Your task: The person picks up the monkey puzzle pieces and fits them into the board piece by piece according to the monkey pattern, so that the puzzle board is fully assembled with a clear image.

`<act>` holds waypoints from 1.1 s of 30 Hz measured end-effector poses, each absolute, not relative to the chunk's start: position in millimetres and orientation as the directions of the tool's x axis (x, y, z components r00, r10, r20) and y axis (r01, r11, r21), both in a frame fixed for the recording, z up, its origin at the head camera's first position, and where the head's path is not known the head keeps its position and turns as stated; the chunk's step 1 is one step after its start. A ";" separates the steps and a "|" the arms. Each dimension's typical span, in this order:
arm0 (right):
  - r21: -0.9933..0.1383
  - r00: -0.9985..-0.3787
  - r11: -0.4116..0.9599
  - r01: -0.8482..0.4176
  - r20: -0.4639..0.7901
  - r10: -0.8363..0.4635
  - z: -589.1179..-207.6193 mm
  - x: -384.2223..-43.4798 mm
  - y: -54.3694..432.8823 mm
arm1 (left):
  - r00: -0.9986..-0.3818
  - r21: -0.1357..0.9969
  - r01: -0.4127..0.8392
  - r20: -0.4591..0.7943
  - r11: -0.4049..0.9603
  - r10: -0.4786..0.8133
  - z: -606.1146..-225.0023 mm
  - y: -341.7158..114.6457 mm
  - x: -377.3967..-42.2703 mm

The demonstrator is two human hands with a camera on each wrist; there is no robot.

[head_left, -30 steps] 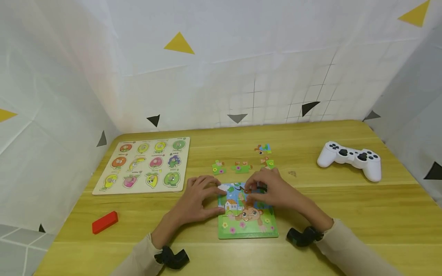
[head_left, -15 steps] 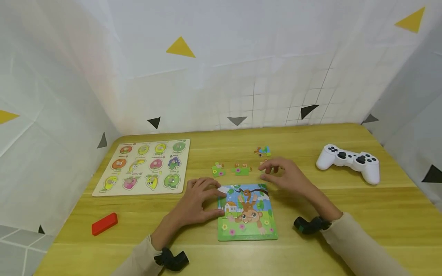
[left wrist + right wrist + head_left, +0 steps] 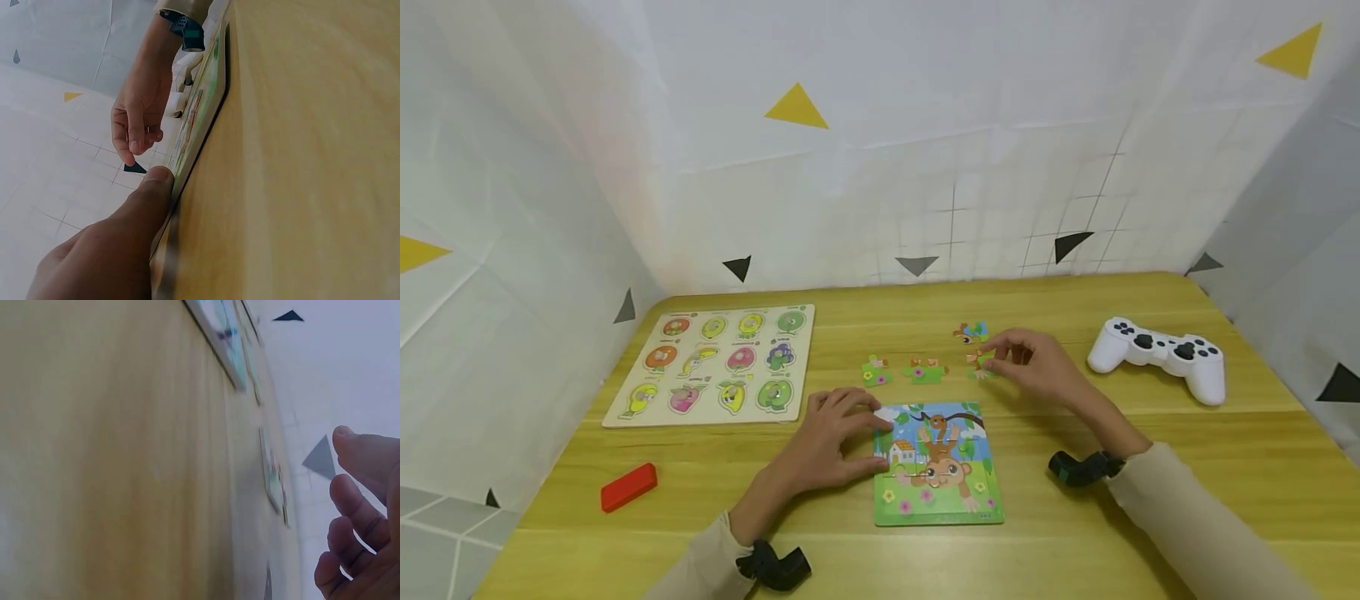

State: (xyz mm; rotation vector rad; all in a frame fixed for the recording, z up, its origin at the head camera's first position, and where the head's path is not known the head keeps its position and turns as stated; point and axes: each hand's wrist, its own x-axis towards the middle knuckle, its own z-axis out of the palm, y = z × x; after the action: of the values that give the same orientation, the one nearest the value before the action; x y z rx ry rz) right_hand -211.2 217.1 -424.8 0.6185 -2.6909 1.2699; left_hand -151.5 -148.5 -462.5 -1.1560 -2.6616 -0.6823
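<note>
A square jigsaw puzzle board [image 3: 938, 505] with a monkey picture lies before me; seams show across it. My left hand [image 3: 829, 446] rests at its left side, index finger and thumb touching the edge. In the left wrist view the thumb [image 3: 140, 203] lies on the board's rim. Beyond the board, my right hand [image 3: 1037, 367] hovers beside a monkey-patterned puzzle piece [image 3: 976, 363], its fingers bent. The right wrist view shows thumb and fingers apart with nothing between them. More puzzle pieces lie near: one with a monkey face [image 3: 972, 333], two with flowers [image 3: 927, 372].
A wooden fruit peg puzzle [image 3: 715, 412] lies at the back left of the table [image 3: 1075, 542]. Nearer on the left is a red block [image 3: 628, 487]. A white game controller [image 3: 1159, 354] lies at the far right. A white cloth wall [image 3: 880, 183] stands behind the table.
My right hand has moved away from the puzzle board, up and right to the loose piece, uncovering the board's upper right part. The left hand has stayed at the board's edge.
</note>
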 end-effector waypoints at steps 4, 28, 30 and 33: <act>-0.717 -0.924 0.587 -0.375 0.240 -0.298 -426.3 -222.7 223.6 | -0.687 0.344 0.726 0.320 0.596 0.652 -463.0 -148.5 -151.4; -0.585 -0.911 0.708 -0.396 0.154 -0.383 -429.7 -273.4 232.7 | -0.663 0.329 0.748 0.366 0.576 0.653 -464.0 -148.1 -151.6; -0.572 -0.911 0.720 -0.394 0.136 -0.390 -430.4 -275.3 232.8 | -0.669 0.328 0.743 0.355 0.583 0.653 -464.5 -148.3 -151.7; -0.543 -0.904 0.734 -0.408 0.124 -0.410 -430.9 -278.7 232.3 | -0.669 0.319 0.744 0.355 0.588 0.653 -466.0 -148.7 -152.1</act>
State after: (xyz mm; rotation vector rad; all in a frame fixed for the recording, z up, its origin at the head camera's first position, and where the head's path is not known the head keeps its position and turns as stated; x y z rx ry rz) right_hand -278.7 232.3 -430.9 0.6906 -2.9289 0.9158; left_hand -152.1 -148.7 -466.0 -1.1660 -2.6163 -0.6647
